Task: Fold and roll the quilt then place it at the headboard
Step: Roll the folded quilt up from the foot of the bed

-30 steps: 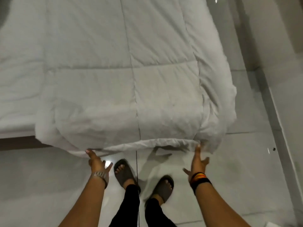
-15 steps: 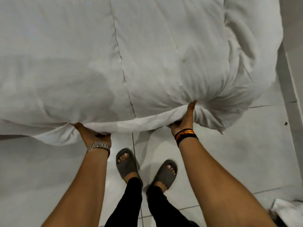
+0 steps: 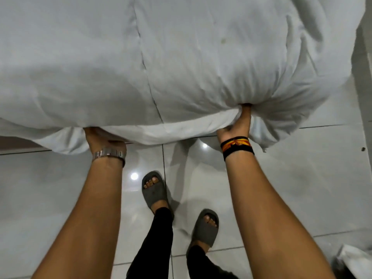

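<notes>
Through the head camera I look down on a floor of large glossy pale grey tiles, split by thin dark grout lines. Two small bright spots of overhead light reflect off the tiles, and soft shadows lie across the middle. At the far left I see a strip of dark brown bed base just above the floor. Along the right edge runs a pale upright surface; I cannot tell what it is. A crumpled white item lies in the bottom right corner.
</notes>
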Action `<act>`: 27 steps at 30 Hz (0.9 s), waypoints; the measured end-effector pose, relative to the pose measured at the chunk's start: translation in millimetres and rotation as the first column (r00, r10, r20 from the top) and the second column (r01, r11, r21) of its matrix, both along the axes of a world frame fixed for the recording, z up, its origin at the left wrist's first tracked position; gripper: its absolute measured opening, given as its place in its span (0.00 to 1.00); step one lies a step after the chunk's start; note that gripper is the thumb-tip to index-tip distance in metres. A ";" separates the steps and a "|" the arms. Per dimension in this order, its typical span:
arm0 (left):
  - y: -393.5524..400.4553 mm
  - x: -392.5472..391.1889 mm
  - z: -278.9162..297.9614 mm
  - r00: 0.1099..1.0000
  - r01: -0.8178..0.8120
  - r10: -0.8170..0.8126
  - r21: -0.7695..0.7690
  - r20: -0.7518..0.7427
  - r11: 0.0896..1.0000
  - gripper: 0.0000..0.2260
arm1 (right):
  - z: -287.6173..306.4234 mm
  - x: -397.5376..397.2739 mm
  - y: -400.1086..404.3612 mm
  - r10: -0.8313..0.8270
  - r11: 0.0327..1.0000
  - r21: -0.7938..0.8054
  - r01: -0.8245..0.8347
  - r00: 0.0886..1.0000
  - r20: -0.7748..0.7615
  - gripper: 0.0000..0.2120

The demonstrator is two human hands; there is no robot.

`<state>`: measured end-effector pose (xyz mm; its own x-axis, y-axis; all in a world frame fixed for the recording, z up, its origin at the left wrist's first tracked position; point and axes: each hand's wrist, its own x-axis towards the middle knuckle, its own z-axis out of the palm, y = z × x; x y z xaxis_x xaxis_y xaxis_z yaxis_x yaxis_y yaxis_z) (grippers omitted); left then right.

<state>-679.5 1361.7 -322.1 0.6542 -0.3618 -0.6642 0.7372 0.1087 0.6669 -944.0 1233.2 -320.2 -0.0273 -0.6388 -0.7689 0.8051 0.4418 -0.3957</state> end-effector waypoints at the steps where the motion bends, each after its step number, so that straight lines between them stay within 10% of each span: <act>1: 0.9 1.0 -3.6 1.000 -0.026 0.026 -0.005 -0.004 1.000 0.19 | -1.5 -5.5 -1.4 0.002 1.000 -0.008 -0.001 0.998 0.063 0.27; 14: 152.9 -39.1 104.0 0.883 0.004 -0.044 -0.088 -0.467 0.996 0.17 | 106.4 -88.1 124.7 0.196 0.962 0.193 -0.195 0.980 0.018 0.31; 18: 177.7 -39.4 235.9 0.973 -0.046 0.040 -0.018 -0.229 0.999 0.16 | 232.7 -90.4 130.5 0.185 0.955 0.257 -0.151 0.977 -0.111 0.23; 27: 63.6 63.8 392.9 0.989 -0.088 0.107 -0.181 0.101 0.980 0.17 | 397.5 12.4 -6.3 -0.099 0.990 -0.138 0.032 0.850 -0.517 0.16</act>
<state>-615.7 1425.4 70.9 0.7575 -0.3975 -0.5179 0.6406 0.2992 0.7072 -931.6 1227.0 77.4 -0.4476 -0.7070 -0.5475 0.4905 0.3179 -0.8114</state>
